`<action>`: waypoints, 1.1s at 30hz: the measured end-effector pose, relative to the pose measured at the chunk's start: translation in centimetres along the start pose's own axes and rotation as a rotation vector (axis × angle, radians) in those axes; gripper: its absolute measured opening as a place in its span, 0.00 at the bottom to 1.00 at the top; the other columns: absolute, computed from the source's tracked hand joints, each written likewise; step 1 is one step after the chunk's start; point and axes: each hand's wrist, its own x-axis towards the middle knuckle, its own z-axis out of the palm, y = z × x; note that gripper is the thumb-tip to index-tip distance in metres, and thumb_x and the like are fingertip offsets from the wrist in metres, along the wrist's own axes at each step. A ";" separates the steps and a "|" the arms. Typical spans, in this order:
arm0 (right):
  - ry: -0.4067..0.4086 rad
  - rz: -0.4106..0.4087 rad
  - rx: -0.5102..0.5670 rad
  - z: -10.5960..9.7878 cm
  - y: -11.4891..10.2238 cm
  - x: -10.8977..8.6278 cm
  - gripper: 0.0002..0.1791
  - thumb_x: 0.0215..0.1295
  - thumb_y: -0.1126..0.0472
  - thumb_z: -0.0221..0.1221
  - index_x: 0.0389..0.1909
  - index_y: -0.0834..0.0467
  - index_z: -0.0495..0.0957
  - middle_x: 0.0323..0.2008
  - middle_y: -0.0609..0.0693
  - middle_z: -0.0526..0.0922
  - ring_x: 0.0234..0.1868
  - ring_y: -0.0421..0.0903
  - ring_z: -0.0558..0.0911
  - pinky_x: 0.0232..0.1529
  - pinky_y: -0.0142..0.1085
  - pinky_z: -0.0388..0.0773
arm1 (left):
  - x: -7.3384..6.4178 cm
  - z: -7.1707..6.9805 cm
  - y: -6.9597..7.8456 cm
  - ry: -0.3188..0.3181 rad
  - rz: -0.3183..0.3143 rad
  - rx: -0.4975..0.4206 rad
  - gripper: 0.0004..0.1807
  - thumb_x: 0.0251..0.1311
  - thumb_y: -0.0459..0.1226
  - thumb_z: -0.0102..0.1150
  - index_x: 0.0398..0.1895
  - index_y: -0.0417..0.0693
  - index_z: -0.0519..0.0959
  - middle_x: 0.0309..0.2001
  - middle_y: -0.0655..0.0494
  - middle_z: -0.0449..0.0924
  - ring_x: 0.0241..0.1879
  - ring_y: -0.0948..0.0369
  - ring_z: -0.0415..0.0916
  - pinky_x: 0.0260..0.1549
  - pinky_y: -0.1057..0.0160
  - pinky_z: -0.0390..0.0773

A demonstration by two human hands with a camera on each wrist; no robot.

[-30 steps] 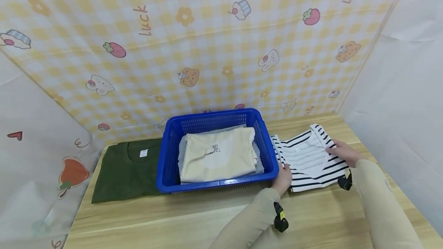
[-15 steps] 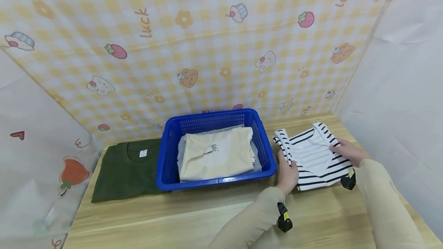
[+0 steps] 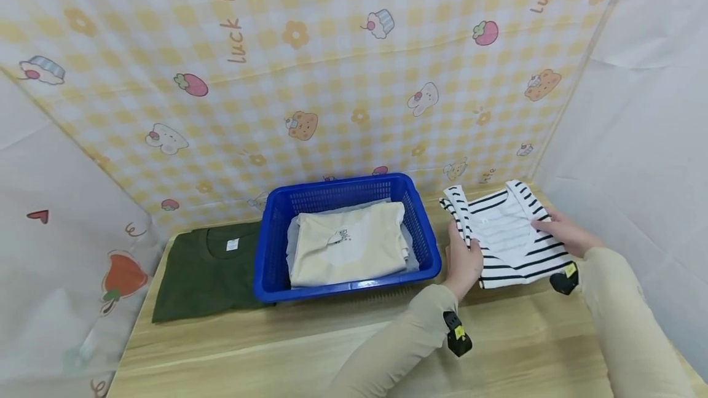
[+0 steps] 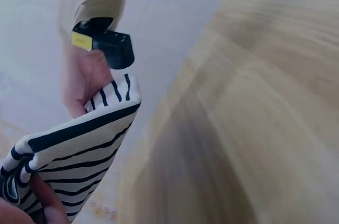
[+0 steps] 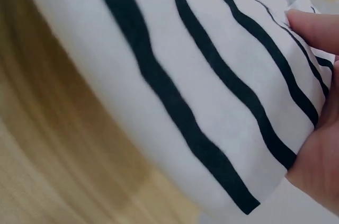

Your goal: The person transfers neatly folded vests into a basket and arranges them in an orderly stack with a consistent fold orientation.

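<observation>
A folded white shirt with black stripes (image 3: 525,270) is held between both hands at the right of the head view. My left hand (image 3: 463,263) grips its left edge, thumb on top. The right hand (image 3: 572,235) pinches the opposite edge, its thumb (image 5: 315,30) over the cloth in the right wrist view. Seen from the left wrist, the shirt's folded layers (image 4: 79,150) stand raised above the table, sagging a little between the hands. A blue plastic basket (image 3: 347,287) sits just left of my left hand, with a folded cream shirt (image 3: 326,263) inside.
A folded dark green shirt (image 3: 193,281) lies on the wooden table (image 3: 265,355), left of the basket and partly behind its wall. A checked cloth backdrop (image 3: 332,66) rises behind, with a white side wall (image 3: 641,140) at the right.
The left hand has moved right, away from the basket, and brought the shirt's left edge up and out from beside it. Both hands have raised the shirt off the table.
</observation>
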 end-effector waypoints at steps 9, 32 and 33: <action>-0.005 -0.095 0.048 0.6 -2.8 -0.7 0.26 0.70 0.57 0.42 0.59 0.71 0.49 0.27 0.39 0.78 0.28 0.38 0.79 0.31 0.36 0.77 | 1.4 -3.1 1.6 -0.008 -0.043 -0.060 0.30 0.62 0.33 0.48 0.67 0.47 0.54 0.61 0.47 0.65 0.59 0.53 0.64 0.54 0.55 0.67; -0.044 -0.214 0.108 5.5 -9.1 -1.2 0.30 0.71 0.56 0.41 0.64 0.72 0.44 0.29 0.40 0.81 0.32 0.40 0.82 0.33 0.38 0.80 | 3.6 -12.4 2.0 -0.074 -0.041 -0.085 0.26 0.64 0.34 0.44 0.65 0.56 0.57 0.56 0.50 0.70 0.52 0.57 0.69 0.51 0.55 0.68; -0.051 -0.219 0.114 5.8 -9.3 -1.2 0.31 0.71 0.56 0.41 0.64 0.72 0.44 0.30 0.40 0.81 0.32 0.40 0.82 0.33 0.38 0.80 | 3.6 -12.9 2.0 -0.081 -0.037 -0.077 0.26 0.64 0.34 0.44 0.66 0.56 0.56 0.57 0.50 0.69 0.53 0.57 0.68 0.52 0.56 0.68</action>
